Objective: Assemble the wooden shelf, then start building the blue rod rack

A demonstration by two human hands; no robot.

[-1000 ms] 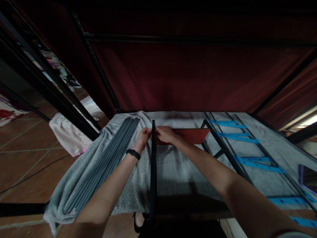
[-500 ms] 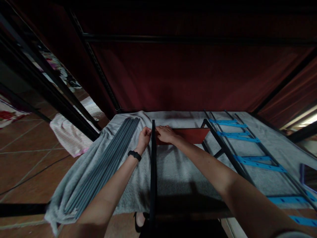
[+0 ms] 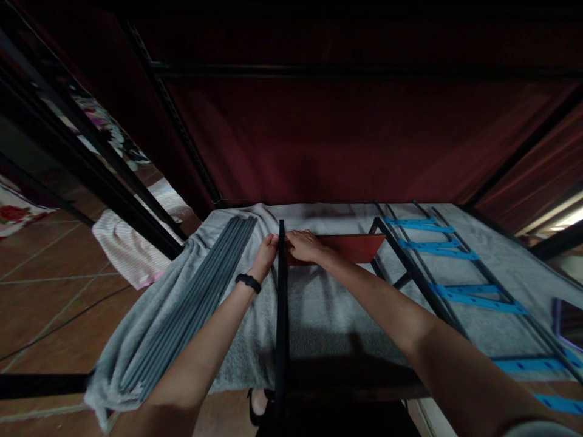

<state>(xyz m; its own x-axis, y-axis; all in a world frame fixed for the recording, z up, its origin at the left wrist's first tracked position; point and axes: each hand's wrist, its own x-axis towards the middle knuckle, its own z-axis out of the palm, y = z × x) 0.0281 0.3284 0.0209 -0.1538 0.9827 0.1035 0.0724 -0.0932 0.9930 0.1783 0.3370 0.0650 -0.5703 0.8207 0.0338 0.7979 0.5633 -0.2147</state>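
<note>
A black metal frame has an upright bar (image 3: 282, 315) running toward me and a second, angled side (image 3: 412, 273) farther right. Between the two sides, near the far end, sits a reddish-brown board (image 3: 353, 247). My left hand (image 3: 264, 255) is at the bar's outer left face, fingers pinched together; whatever they hold is too small to make out. On the inner side, my right hand (image 3: 304, 247) grips the board's left end where it meets the bar, its fingers bent over the top edge. A black band (image 3: 248, 282) circles my left wrist.
A grey blanket (image 3: 328, 303) covers the work surface. Several grey tubes (image 3: 200, 285) lie bundled on the left. To the right are dark rods with blue brackets (image 3: 478, 297) and a phone-like dark object (image 3: 567, 321). A dark red cloth (image 3: 319, 145) hangs behind.
My left fingers have shifted slightly against the bar's outer face. My right hand stays at the board's left end, and the frame keeps its place.
</note>
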